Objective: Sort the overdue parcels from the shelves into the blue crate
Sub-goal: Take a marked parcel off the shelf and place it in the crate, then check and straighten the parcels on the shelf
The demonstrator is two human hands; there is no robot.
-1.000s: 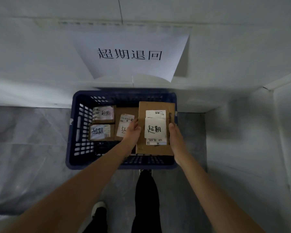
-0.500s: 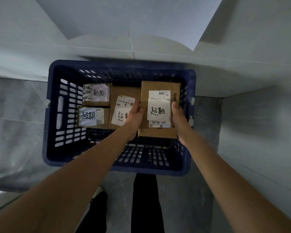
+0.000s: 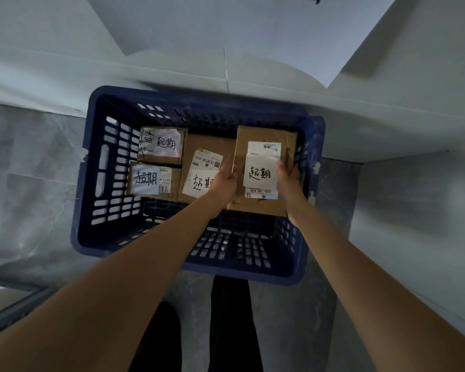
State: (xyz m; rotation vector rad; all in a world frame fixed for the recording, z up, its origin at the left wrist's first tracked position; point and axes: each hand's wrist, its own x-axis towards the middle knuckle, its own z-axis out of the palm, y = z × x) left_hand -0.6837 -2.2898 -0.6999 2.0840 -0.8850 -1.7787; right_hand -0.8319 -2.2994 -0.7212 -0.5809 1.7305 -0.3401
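Observation:
A blue slotted crate [image 3: 91, 189] stands on the floor against the wall. I hold a brown cardboard parcel [image 3: 263, 208] with a handwritten white label at the crate's right end, down between its walls. My left hand [image 3: 223, 183] grips the parcel's left edge and my right hand [image 3: 287, 178] grips its right edge. Three labelled parcels lie in the crate: two small ones stacked front to back at left [image 3: 161, 145] [image 3: 153, 181] and a larger one in the middle [image 3: 207, 149], partly hidden by my left hand.
A white paper sign [image 3: 239, 30] hangs on the wall above the crate. A white wall panel [image 3: 414, 210] closes in the right side. Grey floor tiles [image 3: 27, 170] lie left of the crate. My dark trouser leg [image 3: 231, 326] is below the crate.
The parcel has gone lower into the crate's right end, both hands still on it. The view has dropped closer to the crate and tilted further down, so the wall sign is nearly out of frame.

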